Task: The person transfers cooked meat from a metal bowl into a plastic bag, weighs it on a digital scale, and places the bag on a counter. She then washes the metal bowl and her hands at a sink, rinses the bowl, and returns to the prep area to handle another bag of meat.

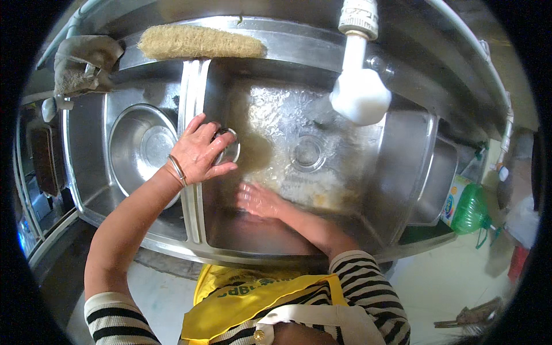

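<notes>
My left hand (202, 148) is beside the divider of a steel double sink (196, 172), gripping a small round shiny item (232, 151), perhaps a sink strainer. Fingers cover much of it, so its exact kind is unclear. Low in the right basin (284, 241), my right hand (260, 200) is wet, with fingers stretched out and nothing visible in them. Rippling water (276, 112) spreads over the basin floor around the round drain (308, 153). A white faucet head (361, 97) hangs above the basin's far right part.
In the left basin stands a round steel bowl (125, 125). A loofah (200, 42) lies on the back ledge, and a grey cloth (84, 64) hangs at the left. A steel tray (435, 181) and a green bottle (470, 209) are on the right.
</notes>
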The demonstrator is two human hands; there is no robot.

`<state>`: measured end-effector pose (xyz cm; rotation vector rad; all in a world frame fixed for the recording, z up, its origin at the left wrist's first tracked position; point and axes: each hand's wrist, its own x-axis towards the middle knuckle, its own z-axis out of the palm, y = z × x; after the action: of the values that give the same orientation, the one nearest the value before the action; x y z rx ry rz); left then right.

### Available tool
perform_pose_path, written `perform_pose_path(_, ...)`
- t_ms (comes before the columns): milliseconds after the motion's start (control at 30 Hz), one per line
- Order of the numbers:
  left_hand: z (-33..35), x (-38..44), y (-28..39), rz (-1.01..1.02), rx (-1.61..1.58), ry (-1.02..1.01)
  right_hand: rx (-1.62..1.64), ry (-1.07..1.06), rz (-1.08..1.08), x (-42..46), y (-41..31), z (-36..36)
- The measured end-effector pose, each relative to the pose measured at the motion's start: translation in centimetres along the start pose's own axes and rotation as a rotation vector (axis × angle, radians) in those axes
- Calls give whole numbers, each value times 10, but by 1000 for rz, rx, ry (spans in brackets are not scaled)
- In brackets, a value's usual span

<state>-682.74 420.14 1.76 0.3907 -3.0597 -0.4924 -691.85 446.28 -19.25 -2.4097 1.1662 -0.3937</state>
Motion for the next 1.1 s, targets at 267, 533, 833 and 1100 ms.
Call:
perform_pose_path(267, 3, 0, 0, -12, 3, 6, -274, -54, 770, 11, 95, -70)
perform_pose_path(533, 2, -1, 2, -11, -3, 5, -198, -251, 684, 31, 33, -65)
perform_pose_path(833, -2, 4, 1, 1, 20, -1, 127, 193, 764, 98, 88, -69)
perform_pose_path(1100, -3, 2, 4, -14, 22, -18, -381, 394, 1082, 4, 110, -80)
